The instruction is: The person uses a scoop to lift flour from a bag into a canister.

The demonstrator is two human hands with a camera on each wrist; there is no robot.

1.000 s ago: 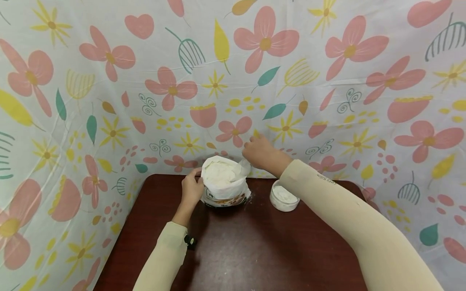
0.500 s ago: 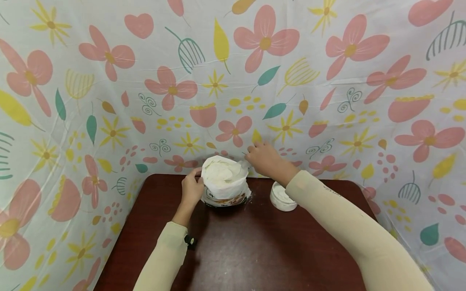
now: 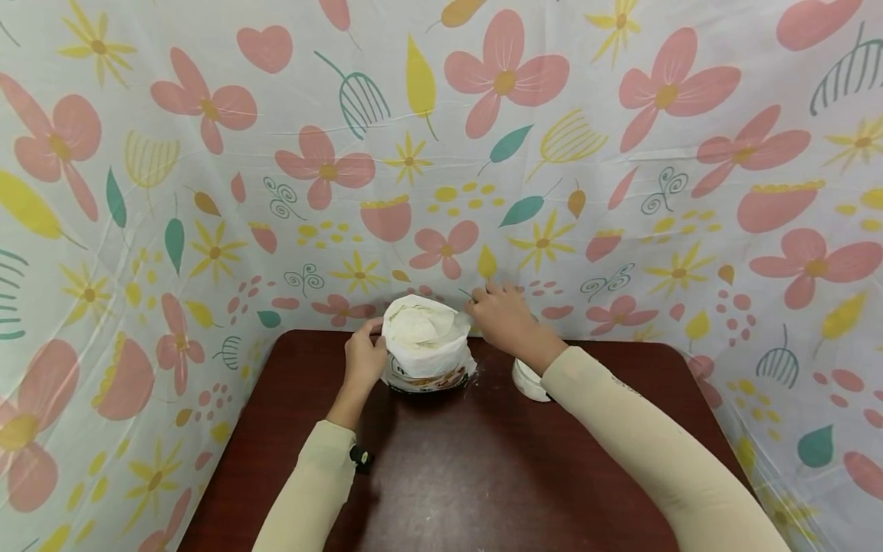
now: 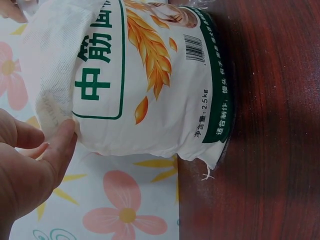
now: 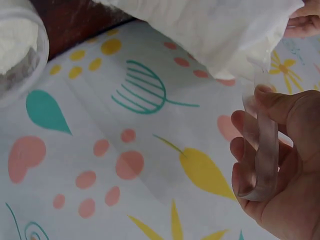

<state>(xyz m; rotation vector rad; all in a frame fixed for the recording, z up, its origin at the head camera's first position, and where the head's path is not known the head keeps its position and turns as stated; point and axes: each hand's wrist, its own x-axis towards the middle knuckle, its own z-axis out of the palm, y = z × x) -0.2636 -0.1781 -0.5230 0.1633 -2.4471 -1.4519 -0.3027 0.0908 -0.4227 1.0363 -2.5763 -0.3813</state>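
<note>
A white flour bag (image 3: 429, 362) stands at the back of the table, its top folded down around the pale flour (image 3: 416, 325). My left hand (image 3: 364, 359) holds the bag's left edge; in the left wrist view, fingertips press the folded rim (image 4: 59, 107) above a wheat picture and green lettering. My right hand (image 3: 507, 318) is at the bag's right side, gripping the handle of a clear plastic scoop (image 5: 267, 155). In the right wrist view the thumb lies on the handle and the fingers curl behind it. The scoop's front end is hidden inside the bag.
A round clear tub (image 3: 530, 383) of white powder sits right of the bag, partly covered by the right sleeve. A flower-printed cloth (image 3: 441, 153) hangs right behind the dark red table (image 3: 455, 475). Powder specks lie beside the bag.
My right hand has moved down and slightly right at the bag's edge, with the scoop in it. The right forearm now covers more of the tub. My left hand stays put.
</note>
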